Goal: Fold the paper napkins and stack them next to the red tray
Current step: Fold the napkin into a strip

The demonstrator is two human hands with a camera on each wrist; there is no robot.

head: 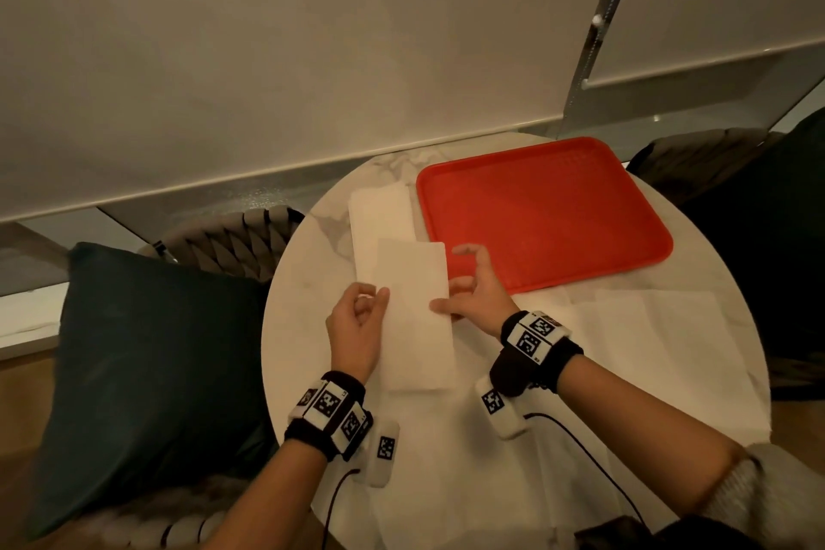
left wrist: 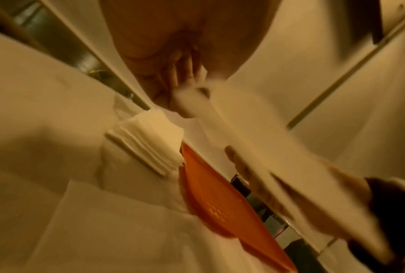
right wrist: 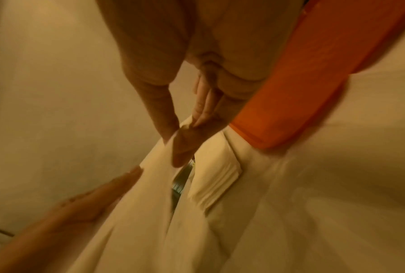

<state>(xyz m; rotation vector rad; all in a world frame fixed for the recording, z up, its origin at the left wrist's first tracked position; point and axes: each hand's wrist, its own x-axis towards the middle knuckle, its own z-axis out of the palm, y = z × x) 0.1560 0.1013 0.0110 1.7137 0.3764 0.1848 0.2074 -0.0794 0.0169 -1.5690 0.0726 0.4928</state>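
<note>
A folded white napkin [head: 417,313] hangs lifted between both hands over the round table. My left hand [head: 357,322] pinches its left edge, and in the left wrist view the fingers [left wrist: 185,81] meet the paper's corner. My right hand [head: 473,290] pinches the right edge between thumb and fingers [right wrist: 204,110]. The stack of folded napkins [head: 381,223] lies just left of the red tray [head: 540,210]; its layered edge [left wrist: 150,140] shows beside the tray [left wrist: 211,194]. The held napkin's far end overlaps the stack in the head view.
Unfolded napkins [head: 656,326] lie spread on the marble table [head: 303,290] at the right and front. A dark cushion [head: 152,371] sits on a woven chair at the left. Another dark chair [head: 759,237] stands at the right. A wall runs behind the table.
</note>
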